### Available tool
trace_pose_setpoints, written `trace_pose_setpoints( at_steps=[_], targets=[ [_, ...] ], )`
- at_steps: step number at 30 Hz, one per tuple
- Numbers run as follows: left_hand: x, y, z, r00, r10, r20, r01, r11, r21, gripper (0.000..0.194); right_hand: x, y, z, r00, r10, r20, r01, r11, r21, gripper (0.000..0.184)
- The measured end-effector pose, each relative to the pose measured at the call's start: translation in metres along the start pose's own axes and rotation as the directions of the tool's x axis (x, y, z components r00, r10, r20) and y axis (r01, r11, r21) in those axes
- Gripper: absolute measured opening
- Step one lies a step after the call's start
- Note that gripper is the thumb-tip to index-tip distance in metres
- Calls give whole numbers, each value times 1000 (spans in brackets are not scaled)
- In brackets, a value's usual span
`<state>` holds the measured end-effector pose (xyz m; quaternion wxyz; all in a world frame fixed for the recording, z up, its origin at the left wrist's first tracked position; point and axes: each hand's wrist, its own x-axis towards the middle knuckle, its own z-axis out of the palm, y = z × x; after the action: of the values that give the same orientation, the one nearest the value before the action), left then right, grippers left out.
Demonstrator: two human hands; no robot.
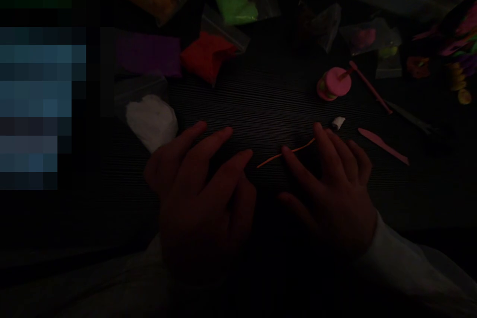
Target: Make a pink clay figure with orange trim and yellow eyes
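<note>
A thin orange strand (269,160), perhaps rolled clay, lies on the dark table between my hands. My right hand (331,184) rests its outstretched fingers on the strand, the index fingertip near its middle and another finger at its right end. To the left, my left hand (208,184) has its fingers spread and holds nothing; its index fingertip is just short of the strand's left end. Beyond my right hand sit a small white lump (338,122) and a round pink piece (337,82) stacked on a yellowish layer. The scene is very dim.
A pink plastic knife (383,146) and a thin pink tool (370,87) lie at the right, near dark scissors-like tool (410,118). Bags of white (152,119), purple (149,54), red (208,54) and green (236,6) material line the left and back. Colourful pieces (462,35) fill the far right.
</note>
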<state>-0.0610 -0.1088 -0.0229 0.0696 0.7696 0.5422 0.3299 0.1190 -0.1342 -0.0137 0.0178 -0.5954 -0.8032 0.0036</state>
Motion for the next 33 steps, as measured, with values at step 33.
trace_pose_setpoints(
  at_steps=[33],
  targets=[
    [2, 1, -2, 999, -32, 4, 32, 999, -20, 25, 4, -14, 3, 999, -38, -35, 39, 999, 31, 52]
  ],
)
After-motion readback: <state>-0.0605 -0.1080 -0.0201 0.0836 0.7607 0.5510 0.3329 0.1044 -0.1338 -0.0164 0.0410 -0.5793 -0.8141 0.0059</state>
